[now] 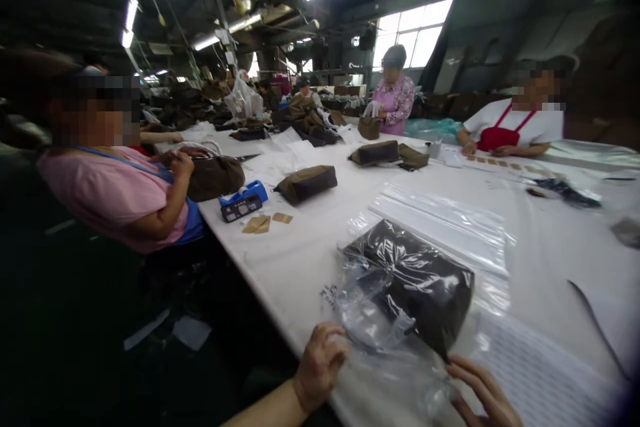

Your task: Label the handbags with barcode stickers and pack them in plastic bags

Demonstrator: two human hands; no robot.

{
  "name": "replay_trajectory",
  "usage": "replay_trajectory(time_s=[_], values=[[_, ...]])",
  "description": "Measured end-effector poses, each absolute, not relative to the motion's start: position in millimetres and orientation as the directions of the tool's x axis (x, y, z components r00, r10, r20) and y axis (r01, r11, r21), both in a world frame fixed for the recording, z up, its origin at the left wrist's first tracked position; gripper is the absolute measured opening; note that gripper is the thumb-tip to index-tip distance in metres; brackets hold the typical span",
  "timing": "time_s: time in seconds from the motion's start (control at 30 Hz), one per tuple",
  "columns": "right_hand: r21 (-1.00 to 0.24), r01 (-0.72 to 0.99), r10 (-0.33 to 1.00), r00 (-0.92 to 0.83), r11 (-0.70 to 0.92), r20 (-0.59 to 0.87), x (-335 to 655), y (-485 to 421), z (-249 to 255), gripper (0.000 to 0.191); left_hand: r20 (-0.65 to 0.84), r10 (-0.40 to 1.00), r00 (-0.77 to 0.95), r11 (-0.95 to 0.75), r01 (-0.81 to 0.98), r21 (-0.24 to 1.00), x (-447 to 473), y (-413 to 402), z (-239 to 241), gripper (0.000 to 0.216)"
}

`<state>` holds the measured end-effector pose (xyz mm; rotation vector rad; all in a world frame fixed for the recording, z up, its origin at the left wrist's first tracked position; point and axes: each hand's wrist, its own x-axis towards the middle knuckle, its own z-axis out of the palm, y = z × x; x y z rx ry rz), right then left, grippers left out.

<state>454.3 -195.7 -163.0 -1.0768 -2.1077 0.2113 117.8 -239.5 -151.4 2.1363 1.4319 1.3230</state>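
A dark brown pouch (425, 280) lies inside a clear plastic bag (380, 340) on the white table (310, 247), close to the near edge. My left hand (320, 363) is closed on the open end of the plastic bag at the table edge. My right hand (483, 393) rests on the bag's lower right side with fingers stretched out, just below the pouch's corner.
A stack of clear zip bags (445, 220) lies behind the pouch. More brown pouches (306, 183) and a blue tape dispenser (243, 199) sit further up the table. A person in pink (115, 193) sits at the left, handling a bag. Two other people work at the far end.
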Motion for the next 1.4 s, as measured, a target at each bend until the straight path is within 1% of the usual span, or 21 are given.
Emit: replay_trajectory(time_s=[0.07, 0.23, 0.4, 0.47, 0.53, 0.6, 0.67, 0.73, 0.77, 0.8, 0.83, 0.87, 0.9, 0.93, 0.97, 1.0, 1.03, 1.07, 1.17, 1.27, 1.4], values=[[-0.424, 0.633, 0.737, -0.381, 0.648, 0.558, 453, -197, -164, 0.018, 0.545, 0.834, 0.090, -0.482, 0.598, 0.640, 117, -234, -151, 0.025], [-0.516, 0.618, 0.761, -0.221, 0.593, 0.610, 416, -199, -157, 0.017, 0.359, 0.933, -0.005, -0.297, 0.551, 0.780, 116, -212, -154, 0.034], [-0.589, 0.679, 0.804, -0.002, 0.437, 0.594, 376, -218, -130, 0.032, 0.352, 0.929, -0.111, -0.230, 0.573, 0.786, 99, -219, -136, 0.032], [-0.592, 0.721, 0.871, -0.031, 0.359, 0.490, 368, -228, -124, 0.036, 0.272, 0.957, -0.102, -0.157, 0.606, 0.780, 91, -224, -130, 0.031], [-0.603, 0.761, 0.955, -0.074, 0.240, 0.287, 363, -236, -126, 0.040, 0.114, 0.990, -0.079, -0.036, 0.646, 0.763, 85, -226, -129, 0.032], [-0.608, 0.782, 0.990, -0.074, 0.133, 0.121, 360, -242, -131, 0.043, -0.019, 0.997, -0.074, 0.063, 0.666, 0.744, 79, -225, -133, 0.034], [-0.603, 0.794, 0.994, -0.022, 0.083, 0.108, 358, -247, -136, 0.046, -0.094, 0.992, -0.083, 0.125, 0.647, 0.752, 74, -225, -136, 0.036], [-0.591, 0.805, 0.988, 0.038, 0.059, 0.151, 355, -248, -137, 0.048, -0.072, 0.985, -0.160, 0.157, 0.618, 0.770, 69, -229, -131, 0.036], [-0.583, 0.811, 0.984, 0.060, 0.048, 0.165, 353, -248, -136, 0.050, 0.009, 0.976, -0.218, 0.131, 0.619, 0.774, 67, -232, -125, 0.035], [-0.570, 0.821, 0.982, 0.071, 0.041, 0.173, 351, -248, -134, 0.051, 0.139, 0.957, -0.253, 0.057, 0.637, 0.769, 68, -235, -117, 0.032], [-0.550, 0.834, 0.982, 0.074, 0.035, 0.175, 349, -246, -132, 0.052, 0.295, 0.929, -0.224, -0.074, 0.669, 0.740, 72, -237, -108, 0.028], [-0.525, 0.850, 0.982, 0.071, 0.033, 0.176, 348, -245, -129, 0.053, 0.441, 0.891, -0.104, -0.251, 0.697, 0.672, 79, -239, -99, 0.025], [-0.502, 0.864, 0.984, 0.053, 0.042, 0.173, 346, -243, -127, 0.053, 0.535, 0.840, 0.090, -0.439, 0.693, 0.572, 89, -239, -91, 0.024], [-0.486, 0.872, 0.985, 0.028, 0.060, 0.171, 345, -242, -125, 0.053, 0.556, 0.773, 0.305, -0.595, 0.651, 0.471, 101, -237, -87, 0.029], [-0.477, 0.875, 0.986, 0.004, 0.078, 0.169, 344, -241, -123, 0.052, 0.520, 0.712, 0.473, -0.691, 0.604, 0.397, 114, -232, -86, 0.037], [-0.477, 0.874, 0.986, -0.011, 0.090, 0.166, 343, -240, -122, 0.052, 0.457, 0.684, 0.569, -0.727, 0.590, 0.352, 128, -226, -89, 0.047], [-0.486, 0.869, 0.986, -0.018, 0.097, 0.163, 344, -240, -122, 0.051, 0.405, 0.703, 0.585, -0.709, 0.622, 0.331, 140, -217, -95, 0.055], [-0.507, 0.856, 0.987, -0.020, 0.099, 0.160, 345, -241, -123, 0.050, 0.369, 0.748, 0.552, -0.661, 0.674, 0.331, 149, -208, -104, 0.060], [-0.622, 0.774, 0.970, 0.046, 0.116, 0.239, 350, -244, -130, 0.036, 0.329, 0.837, 0.438, -0.541, 0.755, 0.370, 160, -186, -135, 0.060], [-0.715, 0.681, 0.927, 0.147, 0.157, 0.344, 356, -249, -137, 0.039, 0.342, 0.832, 0.436, -0.549, 0.735, 0.397, 156, -181, -152, 0.057], [-0.846, 0.524, 0.942, 0.227, 0.094, 0.246, 387, -253, -131, 0.025, 0.419, 0.827, 0.376, -0.542, 0.732, 0.414, 153, -185, -154, 0.050]])
